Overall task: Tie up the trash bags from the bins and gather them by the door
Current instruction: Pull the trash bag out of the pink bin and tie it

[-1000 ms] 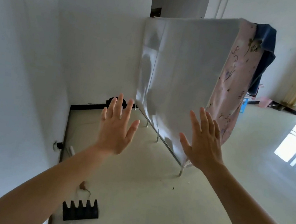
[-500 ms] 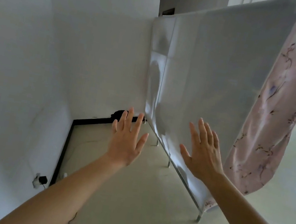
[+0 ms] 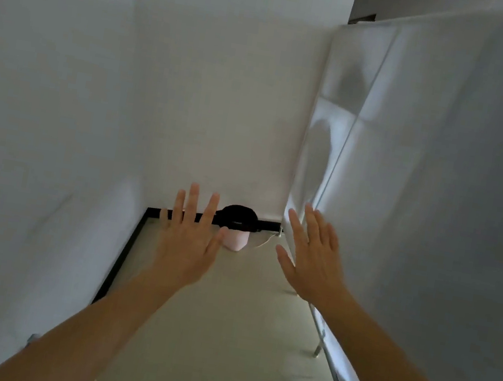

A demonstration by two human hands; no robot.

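1. Both arms stretched forward down a narrow passage, white wall on the left, a white sheet-covered frame (image 3: 441, 187) on the right.
2. Left hand (image 3: 186, 242) open, fingers (image 3: 191, 204) spread wide, holding nothing; right hand (image 3: 310, 265) likewise open and empty, close beside the lower edge of the sheet, contact impossible to judge.
3. Compared with a second ago: much deeper into the passage now; the flowered cloth, the blue garment and the bright window on the right gone from view, the far corner grown large ahead.
4. Newly revealed at the far end, against the black skirting (image 3: 154, 211): a small pink bin (image 3: 237, 240) lined with a black trash bag (image 3: 238, 216), its rim bunched over the top. Earlier only a dark shape showed there.
5. Bag well apart from both hands, partly hidden behind the left fingers, seemingly untied and seated in the bin.
6. A thin cord (image 3: 259, 244) lying on the floor just right of the bin; a metal leg (image 3: 317, 349) of the frame standing near on the right.
7. Meaning for the task: approach stage only, tying not yet begun; the door not in view, so the carry likely means turning back out of this passage.
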